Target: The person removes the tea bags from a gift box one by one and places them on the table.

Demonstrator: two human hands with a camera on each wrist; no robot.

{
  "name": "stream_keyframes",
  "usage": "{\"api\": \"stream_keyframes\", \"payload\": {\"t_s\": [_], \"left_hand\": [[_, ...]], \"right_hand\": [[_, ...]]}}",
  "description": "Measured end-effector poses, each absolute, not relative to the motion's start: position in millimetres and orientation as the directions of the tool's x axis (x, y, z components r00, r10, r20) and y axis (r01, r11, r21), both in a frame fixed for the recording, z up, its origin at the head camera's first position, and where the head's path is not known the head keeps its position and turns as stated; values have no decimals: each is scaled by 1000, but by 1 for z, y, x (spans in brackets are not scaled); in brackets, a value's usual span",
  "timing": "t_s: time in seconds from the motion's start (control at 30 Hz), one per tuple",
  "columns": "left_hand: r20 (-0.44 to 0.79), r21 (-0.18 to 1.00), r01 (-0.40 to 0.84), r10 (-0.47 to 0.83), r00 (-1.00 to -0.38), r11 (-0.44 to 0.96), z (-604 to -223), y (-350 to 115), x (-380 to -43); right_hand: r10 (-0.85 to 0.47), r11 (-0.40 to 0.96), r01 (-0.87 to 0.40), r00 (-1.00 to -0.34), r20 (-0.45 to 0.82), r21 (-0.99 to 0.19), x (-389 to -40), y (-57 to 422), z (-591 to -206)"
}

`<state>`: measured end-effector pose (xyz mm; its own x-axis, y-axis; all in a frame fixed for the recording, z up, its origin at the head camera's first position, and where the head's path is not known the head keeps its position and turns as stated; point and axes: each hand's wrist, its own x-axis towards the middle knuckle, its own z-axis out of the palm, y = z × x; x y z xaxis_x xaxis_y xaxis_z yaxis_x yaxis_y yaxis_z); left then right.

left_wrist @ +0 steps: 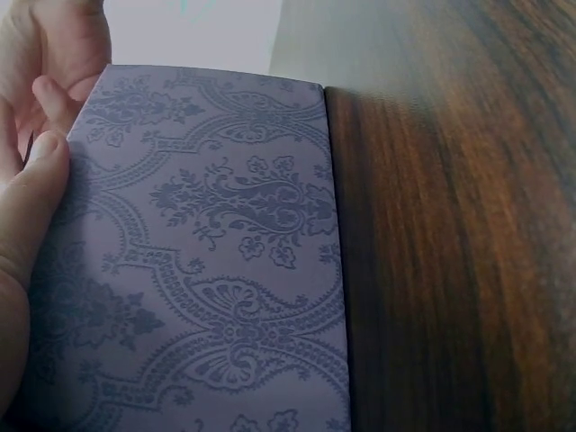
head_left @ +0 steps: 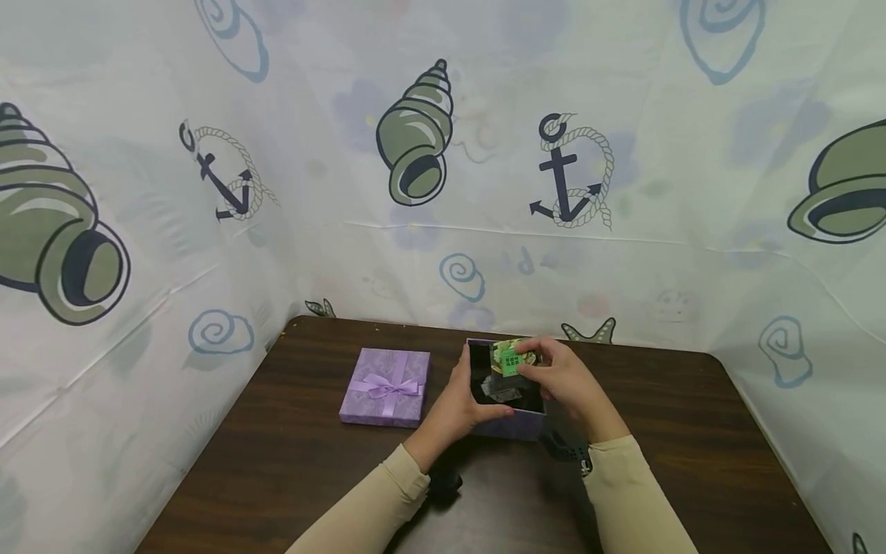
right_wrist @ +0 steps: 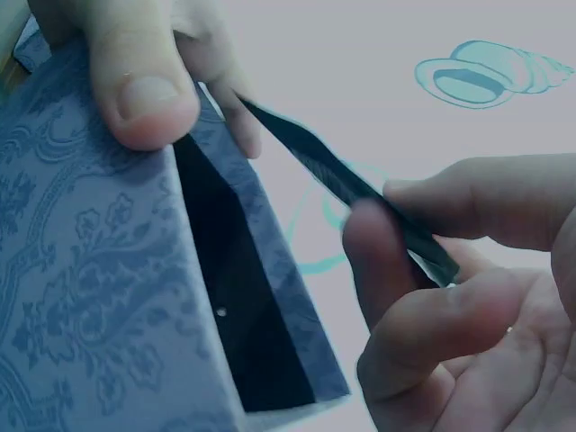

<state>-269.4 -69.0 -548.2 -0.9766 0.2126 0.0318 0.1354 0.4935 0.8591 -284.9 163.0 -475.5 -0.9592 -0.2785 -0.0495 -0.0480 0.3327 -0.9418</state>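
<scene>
Green-labelled, one packet (head_left: 511,360) and one box (head_left: 511,426) occupy two hands (head_left: 455,402) (head_left: 571,378).

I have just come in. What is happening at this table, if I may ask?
A person is handling a small green-labelled packet and an open purple box. Their left grip holds the box at its side and near rim, while the right grip pinches the packet over the opening. The purple lid with a ribbon bow lies apart on the table, to the person's left. Whether the packet is going in or coming out, I cannot tell.
</scene>
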Motion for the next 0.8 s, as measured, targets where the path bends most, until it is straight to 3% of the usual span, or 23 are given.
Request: {"api": "stream_keyframes", "payload": {"t_s": [0.2,0.53,0.8], "left_hand": [[27,857,130,209,-978,499,-548,-66,-269],[25,848,123,193,-981,515,-549,-66,-268],[28,853,125,195,-980,506,-549,-68,-269]], "right_hand": [[-236,317,-134,-970,59,-939,-271,179,-469],[-170,421,-227,-971,169,-878,-248,205,-447],[-88,448,-197,-980,176,-872,-242,219,-436]]}}
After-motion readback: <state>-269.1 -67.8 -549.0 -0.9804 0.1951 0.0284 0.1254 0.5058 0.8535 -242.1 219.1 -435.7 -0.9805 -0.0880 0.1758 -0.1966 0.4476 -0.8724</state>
